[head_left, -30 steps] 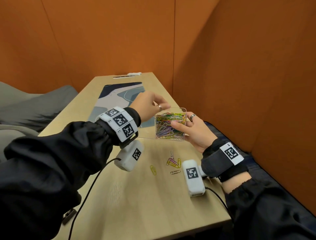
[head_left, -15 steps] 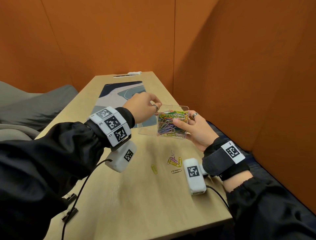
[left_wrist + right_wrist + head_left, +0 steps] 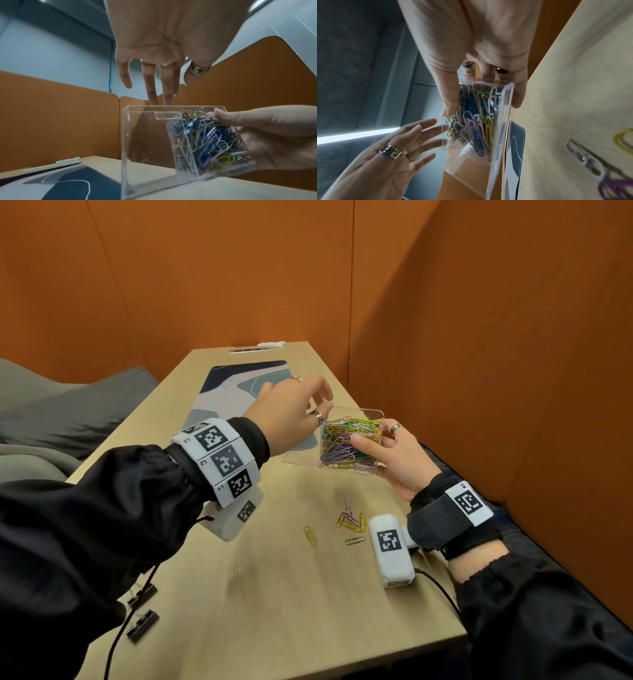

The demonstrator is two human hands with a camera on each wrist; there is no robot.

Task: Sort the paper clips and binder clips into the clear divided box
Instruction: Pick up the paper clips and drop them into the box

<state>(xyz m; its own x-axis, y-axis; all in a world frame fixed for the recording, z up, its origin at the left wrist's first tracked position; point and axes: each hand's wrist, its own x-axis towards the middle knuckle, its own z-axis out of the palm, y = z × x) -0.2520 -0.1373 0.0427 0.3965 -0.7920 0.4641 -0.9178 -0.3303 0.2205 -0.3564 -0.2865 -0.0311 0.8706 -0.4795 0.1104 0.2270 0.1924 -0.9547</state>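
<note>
The clear divided box (image 3: 346, 441), hard glossy plastic with sharp square corners, is tilted, its lower edge on the pale wood-grain table (image 3: 291, 594), just beside the edge of a smooth blue-and-grey desk mat (image 3: 219, 402). The right hand (image 3: 394, 460) grips it, thumb pressed on the near wall and fingers wrapped behind; its right compartment is packed with a tangle of thin looped wire paper clips (image 3: 347, 446) in green, yellow, purple, blue and silver, while the left compartment looks bare. The left hand (image 3: 291, 412) hovers just above the box's rim, fingers straight, spread and holding nothing. A few loose paper clips (image 3: 349, 520) lie scattered on the table nearer the person, and two black binder clips (image 3: 142, 611), boxy and matte, sit by the table's left edge.
</note>
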